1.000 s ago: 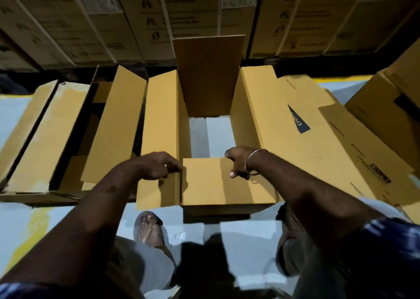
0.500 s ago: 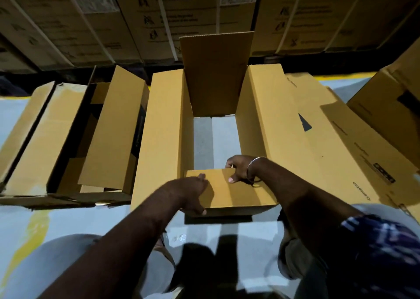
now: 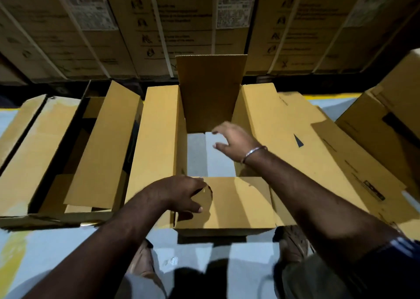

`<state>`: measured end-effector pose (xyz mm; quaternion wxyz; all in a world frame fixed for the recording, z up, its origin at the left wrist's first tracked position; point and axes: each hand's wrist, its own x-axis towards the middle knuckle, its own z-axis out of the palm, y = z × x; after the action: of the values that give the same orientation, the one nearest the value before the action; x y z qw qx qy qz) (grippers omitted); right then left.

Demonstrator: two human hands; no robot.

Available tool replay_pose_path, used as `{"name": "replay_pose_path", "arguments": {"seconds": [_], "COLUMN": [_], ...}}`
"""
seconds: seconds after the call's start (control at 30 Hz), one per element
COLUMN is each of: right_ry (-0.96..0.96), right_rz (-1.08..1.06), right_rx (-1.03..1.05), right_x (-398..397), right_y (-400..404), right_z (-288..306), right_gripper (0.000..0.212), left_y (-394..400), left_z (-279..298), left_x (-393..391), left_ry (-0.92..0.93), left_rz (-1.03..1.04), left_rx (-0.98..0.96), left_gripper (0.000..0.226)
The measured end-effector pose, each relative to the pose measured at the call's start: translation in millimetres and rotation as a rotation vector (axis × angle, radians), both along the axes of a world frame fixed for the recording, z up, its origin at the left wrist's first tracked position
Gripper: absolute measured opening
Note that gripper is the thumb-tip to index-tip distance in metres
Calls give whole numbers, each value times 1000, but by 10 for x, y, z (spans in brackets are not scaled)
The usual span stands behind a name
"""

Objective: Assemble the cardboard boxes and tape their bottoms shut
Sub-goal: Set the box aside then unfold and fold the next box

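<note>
An opened-out cardboard box (image 3: 159,144) stands on the floor in front of me, with the pale floor showing through its open middle. Its near flap (image 3: 236,203) is folded inward and lies flat. The far flap (image 3: 211,92) stands upright, and the two long side flaps lean outward. My left hand (image 3: 179,194) rests on the near flap's left corner, fingers spread over it. My right hand (image 3: 236,142) hovers above the box opening with fingers loosely spread, holding nothing; it wears a metal bangle at the wrist.
Another open box (image 3: 75,153) lies to the left, and more cardboard (image 3: 384,126) stands at the right. A wall of strapped cartons (image 3: 159,26) runs along the back. My sandalled feet (image 3: 293,244) are just behind the near flap.
My right hand has lifted off the near flap and moved forward over the box opening. My left hand has moved from the left flap's edge onto the near flap.
</note>
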<state>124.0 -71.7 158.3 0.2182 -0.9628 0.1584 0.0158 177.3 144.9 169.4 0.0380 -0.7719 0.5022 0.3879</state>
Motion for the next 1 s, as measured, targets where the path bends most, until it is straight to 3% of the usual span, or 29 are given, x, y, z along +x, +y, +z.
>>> {"name": "replay_pose_path", "arguments": {"seconds": [0.13,0.23,0.3,0.47,0.57,0.67,0.73,0.83,1.0], "right_ry": [-78,-63,-51,-12,24,-200,-306,-232,56], "right_rz": [-11,-95,-142,-234,-258,-278,-246,-117,-14], "right_rx": [-167,-254,-298,-297,-367,-523,-537,-550,-537], "right_x": [653,1240,1590,2101,2140,1991,1785,1472,1275], "right_y": [-384,-789,-1035,-1399,-1430,-1291,-1160,-1012,-947], "right_z": [272,364,412,391,192,-38,-153,-441,-976], "right_gripper": [69,85,90,98,82,43,27,31,33], "left_y": [-51,-87,-116,-199,-211,-213,-218,-244,-234], "left_z": [18,14,-11,-11,-10,-64,-88,-93,-94], "left_x": [96,155,198,237,279,304,284,260,228], "left_ry": [66,115,168,212,249,260,230,192,182], "left_rz": [10,9,27,74,88,88,87,93,93], "left_rx": [53,65,42,34,46,76,107,122,128], "left_gripper": [47,36,27,40,42,34,46,66,71]}}
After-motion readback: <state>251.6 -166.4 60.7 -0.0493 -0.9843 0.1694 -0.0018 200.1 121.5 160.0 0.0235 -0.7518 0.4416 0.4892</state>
